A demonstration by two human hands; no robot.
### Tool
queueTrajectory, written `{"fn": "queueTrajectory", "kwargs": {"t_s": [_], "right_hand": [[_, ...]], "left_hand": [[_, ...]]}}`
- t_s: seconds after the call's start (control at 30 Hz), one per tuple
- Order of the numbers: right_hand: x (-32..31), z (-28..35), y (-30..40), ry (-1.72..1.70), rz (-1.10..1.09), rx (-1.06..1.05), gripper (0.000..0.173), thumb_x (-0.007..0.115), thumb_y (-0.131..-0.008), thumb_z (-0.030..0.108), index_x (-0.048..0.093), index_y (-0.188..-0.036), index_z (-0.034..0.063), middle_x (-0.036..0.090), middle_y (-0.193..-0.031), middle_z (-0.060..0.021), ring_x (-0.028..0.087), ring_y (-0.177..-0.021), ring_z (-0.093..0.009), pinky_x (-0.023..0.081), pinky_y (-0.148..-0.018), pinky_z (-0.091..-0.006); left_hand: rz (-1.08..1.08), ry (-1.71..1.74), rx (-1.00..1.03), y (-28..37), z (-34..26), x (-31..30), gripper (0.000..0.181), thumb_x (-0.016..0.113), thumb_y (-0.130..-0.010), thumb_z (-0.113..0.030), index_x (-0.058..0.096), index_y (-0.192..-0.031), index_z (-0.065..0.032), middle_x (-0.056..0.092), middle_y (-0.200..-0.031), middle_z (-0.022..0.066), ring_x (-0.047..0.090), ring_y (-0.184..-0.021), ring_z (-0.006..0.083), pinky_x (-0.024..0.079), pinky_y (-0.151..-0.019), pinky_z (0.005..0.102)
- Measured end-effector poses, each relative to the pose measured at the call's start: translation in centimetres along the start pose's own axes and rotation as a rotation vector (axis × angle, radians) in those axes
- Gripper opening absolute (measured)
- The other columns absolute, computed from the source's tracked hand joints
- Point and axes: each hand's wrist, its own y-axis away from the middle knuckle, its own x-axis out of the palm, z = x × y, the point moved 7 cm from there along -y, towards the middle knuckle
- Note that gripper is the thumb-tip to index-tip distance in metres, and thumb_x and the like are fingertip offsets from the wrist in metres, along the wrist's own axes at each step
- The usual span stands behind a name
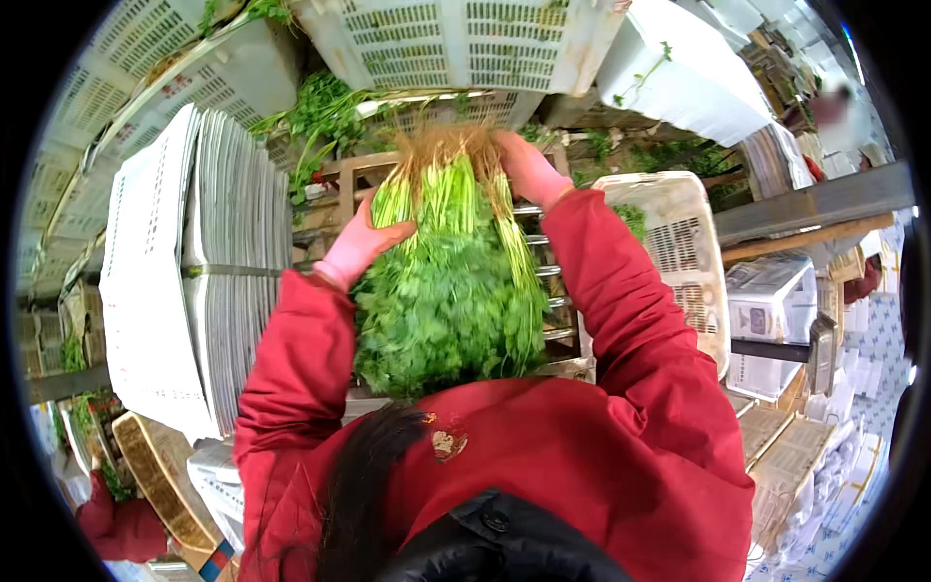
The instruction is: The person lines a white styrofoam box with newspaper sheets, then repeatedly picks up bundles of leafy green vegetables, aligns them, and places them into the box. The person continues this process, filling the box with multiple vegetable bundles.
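A thick bundle of coriander-like leafy herbs point(451, 305) lies before me, its brown roots point(451, 142) pointing away and its leaves toward my red jacket. My left hand point(367, 244) grips the pale stems from the left, thumb over the top. At the upper right edge, my right hand point(531, 171) holds the bundle near the roots; its fingertips are partly hidden. Under and beside the herbs shows a rack with metal bars point(556, 302).
A strapped stack of flattened white cartons point(236, 218) stands at left. On the right is a white plastic crate point(684, 247) with some greens. Large slatted crates point(451, 44) and a white foam box point(676, 80) line the far side. Another person's red sleeve point(124, 520) appears lower left.
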Motion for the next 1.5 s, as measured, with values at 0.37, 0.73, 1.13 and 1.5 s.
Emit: {"fn": "queueTrajectory", "kwargs": {"t_s": [0.37,0.73,1.13,1.5], "right_hand": [[0.0,-7.6,9.3,0.527,-0.104,0.216,0.077,0.073,-0.086,0.045,0.051,-0.143,-0.0021,0.062,-0.136,-0.0266,0.06,-0.127,-0.04,0.047,-0.106,-0.0411],[-0.4,-7.2,5.2,0.807,-0.27,0.31,0.049,0.069,-0.086,0.01,0.058,-0.133,0.0063,0.066,-0.123,-0.0235,0.063,-0.114,-0.042,0.051,-0.099,-0.0504],[-0.4,-1.4,2.4,0.659,0.175,-0.058,0.062,0.076,-0.082,0.017,0.056,-0.14,0.0061,0.061,-0.136,-0.0216,0.067,-0.103,-0.042,0.055,-0.091,-0.045],[1.2,-0.3,-4.1,0.573,0.384,0.112,0.053,0.075,-0.088,0.03,0.065,-0.136,0.0123,0.067,-0.133,-0.017,0.063,-0.125,-0.035,0.05,-0.107,-0.0414]], "left_hand": [[-0.308,-0.362,-0.079,-2.2,11.8,-3.0,0.102,0.076,-0.085,-0.056,0.027,-0.16,-0.0059,0.065,-0.132,0.0236,0.064,-0.122,0.0357,0.048,-0.102,0.0379],[-0.071,-0.18,-0.125,-2.2,6.9,4.3,0.126,0.092,-0.073,-0.046,0.016,-0.161,0.0035,0.055,-0.145,0.0258,0.056,-0.131,0.0317,0.042,-0.112,0.0362],[-0.466,-0.989,0.323,5.6,-0.8,13.8,0.102,0.078,-0.073,-0.055,0.042,-0.149,0.002,0.046,-0.151,0.0222,0.04,-0.142,0.0433,0.017,-0.118,0.0669],[-0.5,-0.8,0.58,6.7,2.8,13.4,0.058,0.077,-0.079,-0.029,0.066,-0.135,-0.0215,0.06,-0.139,0.0014,0.044,-0.141,0.0339,0.015,-0.118,0.0681]]}}
